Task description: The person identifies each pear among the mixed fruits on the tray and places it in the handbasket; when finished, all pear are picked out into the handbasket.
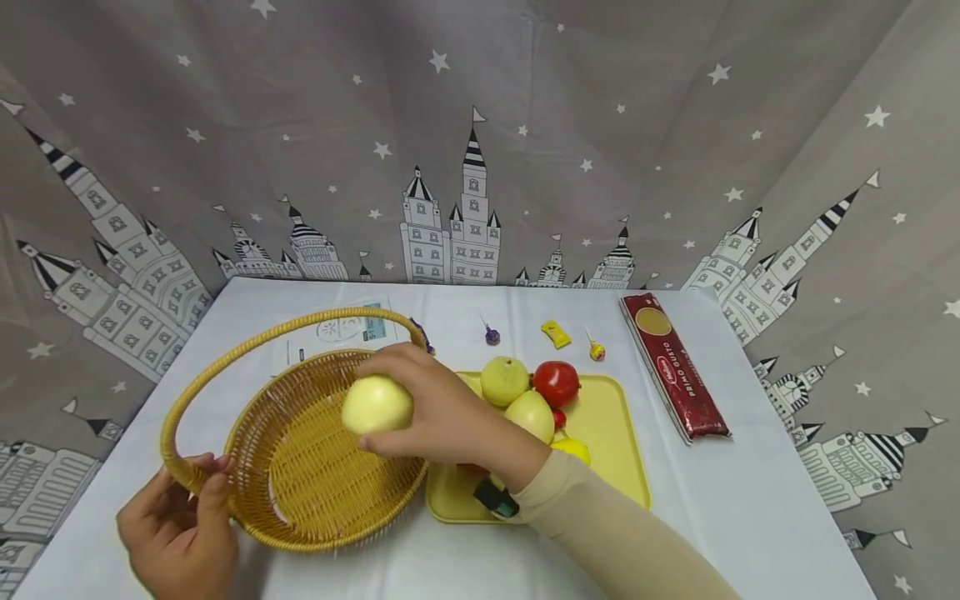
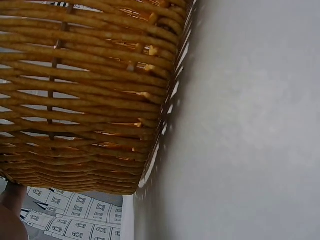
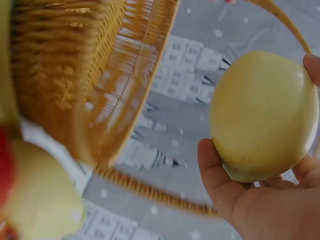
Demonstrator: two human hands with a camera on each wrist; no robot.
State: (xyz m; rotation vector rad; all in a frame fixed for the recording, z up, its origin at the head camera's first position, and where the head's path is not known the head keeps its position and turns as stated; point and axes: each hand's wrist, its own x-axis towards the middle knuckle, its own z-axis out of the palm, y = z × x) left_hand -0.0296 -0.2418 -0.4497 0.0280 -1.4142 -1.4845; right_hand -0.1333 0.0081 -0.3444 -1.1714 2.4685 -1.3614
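Note:
An oval wicker basket (image 1: 251, 408) with a tall hooped handle (image 1: 247, 342) stands on the left of the table, bare inside. My left hand (image 1: 180, 529) grips the handle's near left foot, beside the rim. In the left wrist view the woven side (image 2: 85, 100) fills much of the picture. A round pale yellow fruit (image 1: 377, 406) is in my right hand (image 1: 442, 417), held between thumb and fingers over the basket's right side. The right wrist view shows that fruit (image 3: 262, 115) close up. Right of the basket lies a yellow tray (image 1: 611, 442) of fruit, partly covered by my right arm.
On the tray are a greenish round fruit (image 1: 504, 381), a red pomegranate (image 1: 557, 383), a pale yellow fruit (image 1: 531, 414) and a lemon (image 1: 572, 450). Behind lie lollipops (image 1: 492, 337) and a yellow wrapped sweet (image 1: 556, 334). A red packet (image 1: 675, 367) lies at right, a printed sheet (image 1: 330, 333) behind the basket.

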